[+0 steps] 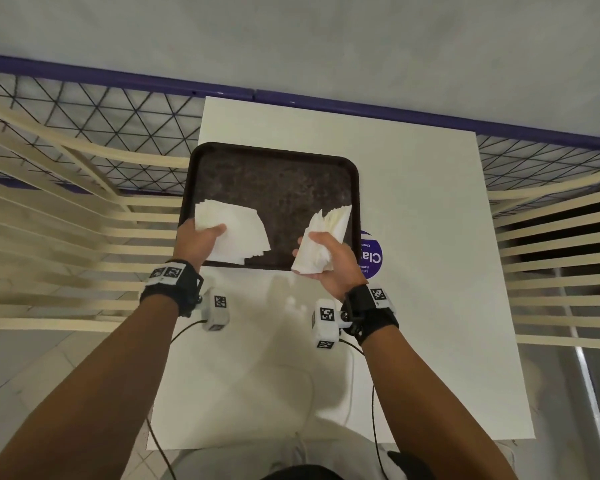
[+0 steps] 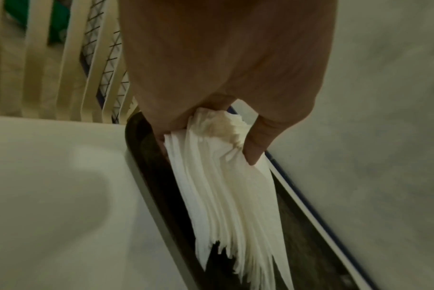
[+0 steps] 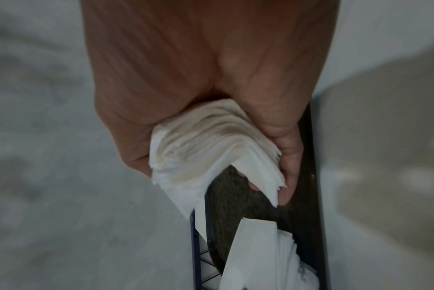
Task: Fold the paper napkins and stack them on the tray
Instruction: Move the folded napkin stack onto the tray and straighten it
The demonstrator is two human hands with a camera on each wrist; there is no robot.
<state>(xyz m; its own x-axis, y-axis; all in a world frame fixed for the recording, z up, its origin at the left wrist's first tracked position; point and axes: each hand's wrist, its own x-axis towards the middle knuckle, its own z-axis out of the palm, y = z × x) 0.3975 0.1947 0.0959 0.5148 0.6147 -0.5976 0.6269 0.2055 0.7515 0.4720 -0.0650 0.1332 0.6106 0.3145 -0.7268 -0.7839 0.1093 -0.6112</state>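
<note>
Napkins in two bundles hang over the dark tray (image 1: 274,174), one (image 1: 236,233) gripped by left-hand fingers (image 1: 219,231), the other (image 1: 321,244) by right-hand fingers (image 1: 317,239).

Tray (image 1: 201,161) on table (image 1: 413,202) (two napkin stacks (image 1: 246,230) over it).

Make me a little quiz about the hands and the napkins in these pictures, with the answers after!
1. True or false: the dark tray sits on the white table.
2. What does the left hand hold? A) a cup B) a stack of napkins C) nothing
3. Fill in: the right hand grips a second bunch of napkins over the tray's ____ edge.

Key
1. True.
2. B; its thumb lies on top, and in the left wrist view the sheets fan out from the grip.
3. Right; a purple round sticker peeks out beside that edge.
</note>
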